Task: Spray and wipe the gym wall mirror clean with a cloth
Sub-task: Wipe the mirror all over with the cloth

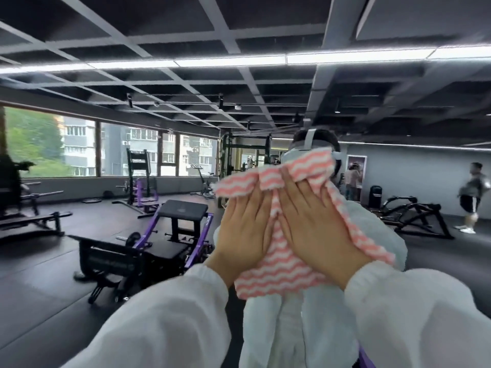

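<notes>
The wall mirror [132, 248] fills the whole view and reflects the gym. A pink and white wavy-striped cloth [279, 272] lies flat against the glass at head height. My left hand [244, 235] and my right hand [316, 235] press on it side by side, fingers straight and pointing up. The cloth's upper folds bunch above my fingertips and a corner hangs down on the right. Behind the cloth I see my own reflection in a white jacket. No spray bottle is in view.
The mirror reflects a purple and black weight machine [148, 248], benches on the left, a rack by the windows and a black frame machine [414, 216] on the right. A person in shorts [473, 197] stands at the far right.
</notes>
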Available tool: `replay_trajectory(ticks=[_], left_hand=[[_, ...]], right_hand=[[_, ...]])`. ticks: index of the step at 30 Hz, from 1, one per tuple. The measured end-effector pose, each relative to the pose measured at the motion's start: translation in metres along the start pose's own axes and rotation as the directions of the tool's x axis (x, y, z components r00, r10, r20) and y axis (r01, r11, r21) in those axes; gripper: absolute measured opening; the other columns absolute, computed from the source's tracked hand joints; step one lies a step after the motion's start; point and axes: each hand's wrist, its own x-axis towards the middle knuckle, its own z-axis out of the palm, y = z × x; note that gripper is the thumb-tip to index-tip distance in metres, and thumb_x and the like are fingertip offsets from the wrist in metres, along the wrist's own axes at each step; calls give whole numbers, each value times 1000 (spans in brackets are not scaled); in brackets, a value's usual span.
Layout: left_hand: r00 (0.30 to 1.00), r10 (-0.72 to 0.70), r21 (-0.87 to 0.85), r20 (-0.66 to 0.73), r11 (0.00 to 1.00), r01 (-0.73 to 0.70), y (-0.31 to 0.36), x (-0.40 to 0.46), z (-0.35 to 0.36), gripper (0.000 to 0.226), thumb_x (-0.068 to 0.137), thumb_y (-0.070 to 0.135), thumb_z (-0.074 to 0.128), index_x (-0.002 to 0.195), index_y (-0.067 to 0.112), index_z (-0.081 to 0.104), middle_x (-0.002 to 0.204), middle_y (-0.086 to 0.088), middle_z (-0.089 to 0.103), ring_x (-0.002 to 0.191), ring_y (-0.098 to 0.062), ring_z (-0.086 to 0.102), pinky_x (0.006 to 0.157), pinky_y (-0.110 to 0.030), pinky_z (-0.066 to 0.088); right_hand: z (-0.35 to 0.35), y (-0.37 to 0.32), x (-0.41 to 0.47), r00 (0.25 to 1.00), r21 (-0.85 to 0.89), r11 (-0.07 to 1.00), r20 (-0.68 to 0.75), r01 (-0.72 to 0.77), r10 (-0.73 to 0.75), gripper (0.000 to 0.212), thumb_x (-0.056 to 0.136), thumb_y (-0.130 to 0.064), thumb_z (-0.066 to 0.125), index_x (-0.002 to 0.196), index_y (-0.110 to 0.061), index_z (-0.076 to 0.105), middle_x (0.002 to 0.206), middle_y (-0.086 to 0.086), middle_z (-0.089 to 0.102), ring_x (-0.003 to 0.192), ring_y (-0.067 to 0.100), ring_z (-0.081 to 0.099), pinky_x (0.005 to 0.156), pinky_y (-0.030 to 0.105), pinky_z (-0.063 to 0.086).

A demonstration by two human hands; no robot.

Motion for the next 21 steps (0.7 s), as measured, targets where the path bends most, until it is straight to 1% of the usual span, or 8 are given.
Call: replay_trajectory(ticks=[3, 4, 6, 8, 12, 16, 18, 21], left_hand=[[999, 7, 19, -39, 1000, -7, -40, 41, -13, 54, 101, 29, 15, 144, -2, 19, 149, -24, 28, 139, -39, 24, 115, -50, 15], [998, 16, 25, -57, 1000, -14, -53, 54, -18, 54, 100, 28, 17, 144, -3, 21, 148, -25, 30, 138, -41, 26, 114, -50, 16], [995, 34, 50, -93, 998, -29, -81, 75, -27, 54, 99, 26, 22, 142, -5, 29, 146, -26, 33, 136, -43, 30, 114, -49, 14], [992, 45, 74, -115, 997, -36, -102, 92, -36, 53, 97, 24, 25, 141, -5, 34, 146, -26, 35, 135, -44, 32, 113, -46, 11], [991, -19, 15, -130, 1000, 21, -124, 98, -40, 54, 98, 26, 22, 145, 1, 28, 151, -20, 27, 140, -36, 23, 116, -42, 8], [990, -46, -17, -134, 999, 44, -143, 79, -37, 56, 100, 31, 12, 147, 2, 24, 153, -19, 23, 142, -33, 18, 118, -41, 5], [992, -25, -7, -121, 1000, 24, -158, 73, -40, 58, 100, 32, 9, 146, 0, 24, 153, -20, 24, 142, -34, 18, 118, -42, 5], [993, -14, -2, -121, 1000, 14, -175, 68, -47, 54, 99, 27, 21, 145, -1, 26, 151, -21, 26, 141, -36, 22, 117, -38, 1]], right_hand=[[-4, -2, 56, 997, 31, 998, -45, -62, 63, 56, 91, -25, 30, 141, -1, 39, 148, 16, 38, 134, 29, 33, 112, 44, 15], [-6, -3, 74, 997, 46, 996, -35, -72, 74, 57, 93, -26, 25, 143, -2, 35, 150, 15, 34, 137, 29, 32, 113, 45, 14], [-7, -8, 108, 997, 68, 994, 14, -80, 79, 61, 94, -28, 10, 149, -3, 18, 157, 13, 18, 144, 28, 17, 114, 45, 4], [-8, -10, 135, 997, 45, 996, -1, -82, 82, 63, 93, -30, 1, 150, -3, 11, 158, 14, 11, 146, 28, 10, 116, 45, 2], [-1, -24, 162, 989, -33, 996, -126, -81, 76, 58, 96, -26, 15, 145, 4, 24, 153, 20, 26, 142, 31, 24, 117, 38, -2], [12, -48, 168, 979, -27, 995, -182, -98, 92, 57, 95, -28, 23, 142, 2, 34, 149, 19, 34, 137, 33, 34, 113, 42, 8], [15, -63, 175, 983, -8, 995, -156, -96, 94, 58, 95, -29, 21, 145, 1, 30, 152, 18, 29, 139, 32, 30, 113, 44, 9], [16, -76, 185, 987, 16, 995, -124, -101, 102, 60, 96, -30, 16, 147, 0, 24, 154, 17, 24, 142, 32, 24, 114, 48, 11]])
